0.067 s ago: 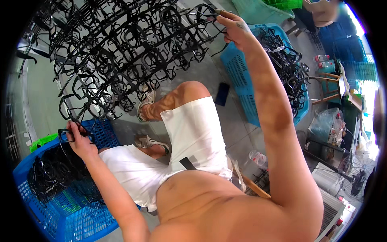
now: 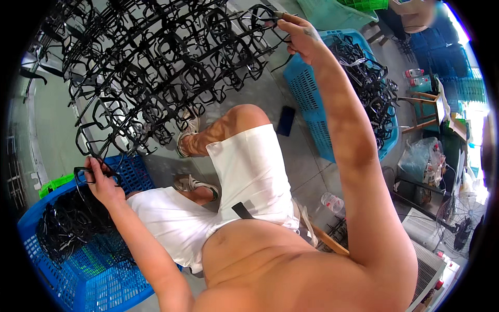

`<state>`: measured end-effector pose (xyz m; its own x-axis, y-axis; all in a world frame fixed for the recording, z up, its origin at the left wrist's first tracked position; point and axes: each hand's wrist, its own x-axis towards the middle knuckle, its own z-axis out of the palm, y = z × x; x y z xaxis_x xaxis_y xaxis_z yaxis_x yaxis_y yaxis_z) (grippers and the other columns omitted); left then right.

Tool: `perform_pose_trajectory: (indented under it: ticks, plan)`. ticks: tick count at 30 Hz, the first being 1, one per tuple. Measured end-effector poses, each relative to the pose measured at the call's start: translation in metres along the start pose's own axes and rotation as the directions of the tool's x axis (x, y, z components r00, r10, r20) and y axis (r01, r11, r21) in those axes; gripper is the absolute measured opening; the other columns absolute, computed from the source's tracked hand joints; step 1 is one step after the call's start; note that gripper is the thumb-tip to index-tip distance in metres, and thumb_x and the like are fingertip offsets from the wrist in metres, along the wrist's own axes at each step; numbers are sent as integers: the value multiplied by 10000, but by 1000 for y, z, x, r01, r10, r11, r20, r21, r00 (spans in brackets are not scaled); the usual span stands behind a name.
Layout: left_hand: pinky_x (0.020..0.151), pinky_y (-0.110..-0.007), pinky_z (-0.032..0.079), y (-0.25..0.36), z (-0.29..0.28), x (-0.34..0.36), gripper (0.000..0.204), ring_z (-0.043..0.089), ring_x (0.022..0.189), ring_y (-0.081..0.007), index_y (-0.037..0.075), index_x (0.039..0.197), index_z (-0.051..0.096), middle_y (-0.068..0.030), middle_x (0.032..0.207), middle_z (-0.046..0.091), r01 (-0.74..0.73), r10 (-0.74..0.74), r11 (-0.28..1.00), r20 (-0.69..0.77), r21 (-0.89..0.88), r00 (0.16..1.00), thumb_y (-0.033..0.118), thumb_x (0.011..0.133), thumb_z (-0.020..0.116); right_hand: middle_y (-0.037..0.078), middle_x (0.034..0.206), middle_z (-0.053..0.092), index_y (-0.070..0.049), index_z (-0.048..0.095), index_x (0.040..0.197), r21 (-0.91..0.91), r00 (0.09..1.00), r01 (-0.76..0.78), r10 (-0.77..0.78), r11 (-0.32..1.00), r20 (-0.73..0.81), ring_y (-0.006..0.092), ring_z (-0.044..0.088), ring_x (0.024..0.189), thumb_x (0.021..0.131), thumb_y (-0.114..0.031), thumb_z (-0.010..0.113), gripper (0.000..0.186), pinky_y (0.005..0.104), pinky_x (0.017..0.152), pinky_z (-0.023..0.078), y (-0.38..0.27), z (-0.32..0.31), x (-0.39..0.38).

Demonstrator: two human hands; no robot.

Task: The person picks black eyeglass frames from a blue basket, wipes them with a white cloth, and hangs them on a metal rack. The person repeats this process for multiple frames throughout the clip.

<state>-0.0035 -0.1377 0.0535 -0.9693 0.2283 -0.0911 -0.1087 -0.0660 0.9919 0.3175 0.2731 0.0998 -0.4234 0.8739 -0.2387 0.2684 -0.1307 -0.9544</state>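
Note:
Many black spectacle frames [image 2: 156, 57] hang tangled on rows of dark rods across the upper left. My left hand [image 2: 101, 179] is closed on a black frame [image 2: 81, 174] just below the hanging ones, above a blue basket [image 2: 93, 281] holding a dark pile of frames [image 2: 67, 223]. My right hand [image 2: 304, 39] reaches up to the right edge of the rack, fingers closed around a small tan piece [image 2: 280, 15] beside a black frame [image 2: 262, 15]; exactly what it grips is unclear.
A light-blue basket [image 2: 306, 104] of black pieces stands right, a dark phone [image 2: 286, 120] beside it on the tiled floor [image 2: 306, 179]. Further right are a wooden stool [image 2: 426, 101], plastic bottles [image 2: 332, 203], bags [image 2: 418, 158] and a fan [image 2: 457, 223]. Green and teal crates [image 2: 335, 13] sit top right.

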Motion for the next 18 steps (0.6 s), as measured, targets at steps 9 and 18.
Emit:
perform_pose_trajectory:
  ticks: [9, 18]
  plan:
    - [619, -215, 323, -3, -5, 14, 162, 403, 686, -54, 95, 1005, 571, 52, 766, 499, 7, -7, 1000, 82, -4, 997, 221, 904, 585, 12, 744, 592, -80, 621, 1096, 66, 995, 101, -102, 993, 20, 98, 421, 480, 859, -201, 553, 275, 252, 419, 361, 6, -3, 27]
    - [605, -182, 333, 2, -11, 21, 198, 435, 680, -41, 97, 1007, 586, 54, 811, 548, -1, -4, 993, 39, 119, 999, 262, 899, 592, -5, 771, 564, -54, 608, 1101, 215, 980, 171, -142, 962, -143, 60, 385, 541, 870, -213, 566, 284, 219, 420, 319, 15, 23, 25]
